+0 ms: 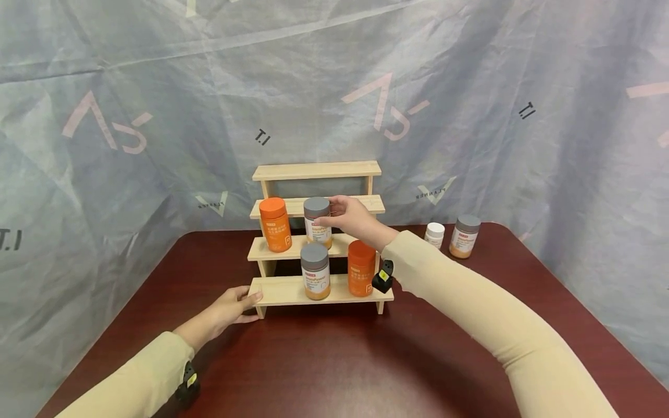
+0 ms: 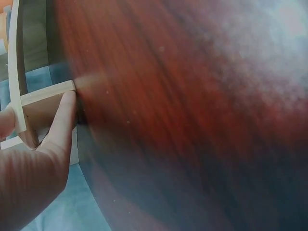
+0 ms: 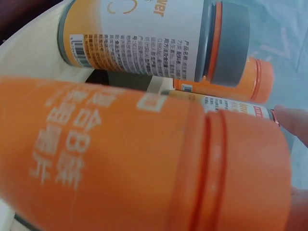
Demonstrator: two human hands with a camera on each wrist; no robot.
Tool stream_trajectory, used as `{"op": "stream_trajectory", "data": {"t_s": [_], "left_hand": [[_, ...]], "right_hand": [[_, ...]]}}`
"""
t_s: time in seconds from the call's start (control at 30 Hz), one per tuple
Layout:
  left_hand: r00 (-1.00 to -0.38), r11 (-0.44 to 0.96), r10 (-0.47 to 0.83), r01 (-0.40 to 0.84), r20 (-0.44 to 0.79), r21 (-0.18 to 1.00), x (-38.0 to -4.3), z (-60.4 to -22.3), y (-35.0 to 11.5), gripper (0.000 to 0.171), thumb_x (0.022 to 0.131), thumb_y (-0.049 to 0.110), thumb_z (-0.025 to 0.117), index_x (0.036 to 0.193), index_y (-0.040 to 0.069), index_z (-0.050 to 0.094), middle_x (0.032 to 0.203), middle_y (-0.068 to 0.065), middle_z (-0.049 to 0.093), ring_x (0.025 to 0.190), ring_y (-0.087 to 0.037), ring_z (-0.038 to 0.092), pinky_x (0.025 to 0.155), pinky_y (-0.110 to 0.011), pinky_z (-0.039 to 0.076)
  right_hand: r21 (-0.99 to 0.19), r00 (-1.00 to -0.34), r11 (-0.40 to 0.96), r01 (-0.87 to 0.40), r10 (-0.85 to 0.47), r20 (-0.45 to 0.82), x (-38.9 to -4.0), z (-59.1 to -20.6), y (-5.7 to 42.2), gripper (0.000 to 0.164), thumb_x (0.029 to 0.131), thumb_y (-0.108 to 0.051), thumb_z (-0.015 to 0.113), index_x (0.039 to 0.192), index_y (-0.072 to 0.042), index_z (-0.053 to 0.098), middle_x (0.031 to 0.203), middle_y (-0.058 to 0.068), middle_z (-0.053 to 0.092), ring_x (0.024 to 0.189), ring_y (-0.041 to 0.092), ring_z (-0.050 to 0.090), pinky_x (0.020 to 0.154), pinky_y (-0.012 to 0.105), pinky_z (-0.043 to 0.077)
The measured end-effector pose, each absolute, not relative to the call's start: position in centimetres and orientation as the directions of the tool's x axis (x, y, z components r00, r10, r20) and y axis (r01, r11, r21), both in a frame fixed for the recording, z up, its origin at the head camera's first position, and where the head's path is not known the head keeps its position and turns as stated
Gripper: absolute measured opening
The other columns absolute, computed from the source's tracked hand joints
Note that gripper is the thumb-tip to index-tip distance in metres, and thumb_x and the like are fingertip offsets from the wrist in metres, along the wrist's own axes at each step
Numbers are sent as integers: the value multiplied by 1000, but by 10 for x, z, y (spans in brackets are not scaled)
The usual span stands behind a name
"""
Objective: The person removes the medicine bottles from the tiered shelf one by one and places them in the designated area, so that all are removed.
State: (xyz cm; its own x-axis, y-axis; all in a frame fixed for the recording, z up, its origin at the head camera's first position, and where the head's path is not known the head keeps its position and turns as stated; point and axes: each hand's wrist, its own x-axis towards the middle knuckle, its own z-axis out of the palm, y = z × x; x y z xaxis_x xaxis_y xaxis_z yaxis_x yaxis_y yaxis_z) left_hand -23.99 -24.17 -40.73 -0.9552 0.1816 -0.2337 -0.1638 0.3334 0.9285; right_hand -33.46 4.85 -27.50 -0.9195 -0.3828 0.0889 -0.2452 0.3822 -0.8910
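A stepped wooden display rack [image 1: 319, 169] with several tiers stands on the dark red table. My right hand [image 1: 362, 222] grips a grey-lidded jar [image 1: 316, 208] with a white and orange label, at the second tier from the bottom. On that tier, to its left, is an orange jar [image 1: 276, 225]. Along the lowest tier stand another grey-lidded jar [image 1: 316, 273] and an orange jar [image 1: 360, 270], the latter large in the right wrist view. My left hand [image 1: 230, 307] holds the rack's lower left corner, one finger stretched along the side leg [image 2: 48, 94] in the left wrist view.
Right of the rack, a small white-capped bottle [image 1: 434, 233] and a grey-lidded jar [image 1: 464, 237] stand near the table's back edge. A grey printed cloth [image 1: 209, 116] hangs behind. The table surface [image 1: 313, 360] stretches in front of the rack.
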Motion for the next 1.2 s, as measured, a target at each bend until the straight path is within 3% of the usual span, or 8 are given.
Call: {"op": "stream_trajectory", "data": {"t_s": [0.27,0.8,1.2], "left_hand": [[-953,334,179,-174,-244,926,-241,-406,-240,54,104,22,47,141,-15,31,131,-32,47,120,-36,55,93,-42,58],[-951,355,182,-172,-249,919,-241,-406,-239,54,104,20,46,140,-17,30,130,-33,46,122,-40,52,91,-42,59],[-954,372,181,-159,-239,914,-238,-401,-238,53,105,20,45,139,-18,30,130,-34,47,124,-43,50,92,-43,58]], "right_hand": [[-893,-918,391,-221,-394,54,-337,-276,42,60,86,-28,75,137,-8,50,123,10,63,117,24,58,106,42,49],[-871,-928,443,-213,-370,40,-335,-276,42,56,87,-30,74,134,-8,52,127,10,61,119,24,57,104,41,50],[-899,-926,396,-188,-376,29,-334,-275,41,54,88,-28,73,135,-10,53,129,8,60,121,22,56,103,38,51]]}}
